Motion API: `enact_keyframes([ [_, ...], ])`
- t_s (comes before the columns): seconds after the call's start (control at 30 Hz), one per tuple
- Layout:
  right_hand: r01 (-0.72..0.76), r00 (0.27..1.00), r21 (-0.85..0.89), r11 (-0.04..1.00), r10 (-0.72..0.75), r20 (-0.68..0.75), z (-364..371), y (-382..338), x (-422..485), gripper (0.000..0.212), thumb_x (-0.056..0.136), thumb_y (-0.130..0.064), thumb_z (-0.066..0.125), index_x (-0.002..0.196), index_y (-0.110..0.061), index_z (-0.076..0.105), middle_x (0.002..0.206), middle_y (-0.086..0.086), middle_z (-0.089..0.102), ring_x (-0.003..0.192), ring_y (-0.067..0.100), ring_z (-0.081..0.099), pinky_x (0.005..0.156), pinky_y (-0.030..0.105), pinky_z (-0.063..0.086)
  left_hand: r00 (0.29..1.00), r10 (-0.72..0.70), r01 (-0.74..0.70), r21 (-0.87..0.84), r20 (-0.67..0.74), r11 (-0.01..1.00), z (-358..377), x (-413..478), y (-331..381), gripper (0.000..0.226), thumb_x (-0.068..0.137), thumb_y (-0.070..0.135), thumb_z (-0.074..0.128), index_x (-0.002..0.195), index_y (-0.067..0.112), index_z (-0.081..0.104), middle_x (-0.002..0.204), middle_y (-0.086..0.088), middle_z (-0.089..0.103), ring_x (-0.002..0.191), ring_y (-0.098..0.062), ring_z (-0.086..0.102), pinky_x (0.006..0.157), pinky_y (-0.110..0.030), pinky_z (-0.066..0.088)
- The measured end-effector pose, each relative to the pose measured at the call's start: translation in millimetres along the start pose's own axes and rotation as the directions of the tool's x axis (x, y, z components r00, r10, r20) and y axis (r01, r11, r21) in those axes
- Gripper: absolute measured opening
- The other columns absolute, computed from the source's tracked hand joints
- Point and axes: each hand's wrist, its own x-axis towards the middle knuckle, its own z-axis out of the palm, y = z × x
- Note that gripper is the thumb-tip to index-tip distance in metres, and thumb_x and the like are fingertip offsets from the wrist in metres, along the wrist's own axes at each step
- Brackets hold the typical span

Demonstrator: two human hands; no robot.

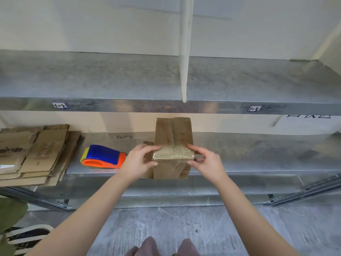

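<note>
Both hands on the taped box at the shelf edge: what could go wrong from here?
1. The box stands at the front of the lower shelf, held only at its near top corners by the left hand and right hand; it might tip forward.
2. Shifted left, it could knock the tape dispenser nearby.

A small brown cardboard box (173,137), closed and sealed with clear tape along its top seam and over its near end, lies lengthwise front to back at the front edge of the lower metal shelf (249,154), its near end gripped between the left hand (140,159) and the right hand (206,161).
</note>
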Motion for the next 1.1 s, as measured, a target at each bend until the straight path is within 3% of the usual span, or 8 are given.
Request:
enact_keyframes([
  [0.13,-0.061,0.998,0.22,0.974,0.056,0.029,9,8,1,0.047,0.079,-0.022,0.08,0.118,-0.045,0.065,0.123,-0.012,0.065,0.109,0.01,0.065,0.094,0.035,0.055,0.999,-0.051,0.049,-0.321,0.005,0.946,13,-9,3,0.052,0.082,0.016,0.075,0.122,0.044,0.057,0.125,0.026,0.052,0.115,0.018,0.046,0.107,-0.012,0.033],
  [0.23,-0.039,0.993,0.201,0.979,0.06,-0.098,19,8,2,0.047,0.084,-0.029,0.075,0.124,-0.049,0.06,0.108,-0.022,0.067,0.1,0.0,0.065,0.096,0.031,0.052,0.995,-0.058,0.039,-0.218,-0.081,0.975,26,-10,10,0.053,0.091,0.019,0.065,0.134,0.044,0.045,0.136,0.02,0.05,0.12,0.011,0.046,0.109,-0.018,0.034],
  [0.3,-0.039,0.988,0.092,0.995,0.052,-0.144,30,6,-6,0.055,0.093,-0.032,0.063,0.141,-0.046,0.04,0.087,-0.025,0.062,0.082,-0.005,0.06,0.083,0.022,0.048,0.996,-0.074,0.07,-0.094,-0.041,0.993,39,-14,16,0.063,0.098,0.022,0.052,0.15,0.038,0.021,0.155,0.006,0.03,0.136,-0.007,0.037,0.111,-0.019,0.025],
  [0.4,-0.054,0.989,-0.002,0.999,0.053,-0.137,50,1,-22,0.061,0.102,-0.037,0.041,0.151,-0.047,0.005,0.128,-0.01,0.059,0.109,0.014,0.06,0.091,0.031,0.047,0.992,-0.125,0.125,-0.062,0.013,0.99,53,-19,22,0.068,0.102,0.029,0.041,0.153,0.035,-0.005,0.162,0.004,0.004,0.144,-0.018,0.023,0.114,-0.027,0.02],
  [0.6,-0.004,0.987,0.032,0.999,0.009,-0.161,35,3,-6,0.054,0.1,-0.04,0.046,0.151,-0.035,0.03,0.152,-0.008,0.04,0.141,0.009,0.034,0.117,0.032,0.028,0.971,-0.237,0.231,-0.342,0.024,0.911,16,-6,22,0.054,0.1,0.042,0.042,0.149,0.042,0.019,0.135,0.024,0.034,0.131,-0.001,0.035,0.105,-0.017,0.026],
  [0.77,-0.106,0.984,0.287,0.952,0.142,-0.106,29,-3,-1,0.055,0.088,-0.023,0.065,0.136,-0.041,0.045,0.125,-0.01,0.061,0.113,0.008,0.059,0.095,0.028,0.05,0.954,-0.284,0.297,-0.412,0.095,0.861,10,7,26,0.065,0.091,0.013,0.06,0.146,0.034,0.032,0.125,0.02,0.052,0.11,0.002,0.054,0.08,-0.005,0.043],
  [0.9,-0.208,0.976,0.348,0.914,0.218,0.009,22,4,-1,0.078,0.066,-0.035,0.07,0.138,-0.032,0.041,0.127,0.0,0.052,0.111,0.016,0.059,0.083,0.033,0.054,0.941,-0.317,0.336,-0.467,0.121,0.818,17,-1,15,0.08,0.069,0.042,0.08,0.135,0.047,0.035,0.132,0.008,0.049,0.121,-0.012,0.051,0.102,-0.038,0.046],
  [1.1,-0.224,0.975,0.47,0.854,0.199,0.102,17,5,-10,0.076,0.06,-0.019,0.074,0.129,-0.023,0.041,0.132,0.001,0.052,0.117,0.014,0.055,0.092,0.034,0.053,0.935,-0.295,0.352,-0.604,0.196,0.715,18,-9,25,0.086,0.077,0.009,0.078,0.139,0.033,0.023,0.131,0.006,0.047,0.119,-0.013,0.052,0.094,-0.028,0.047],
])
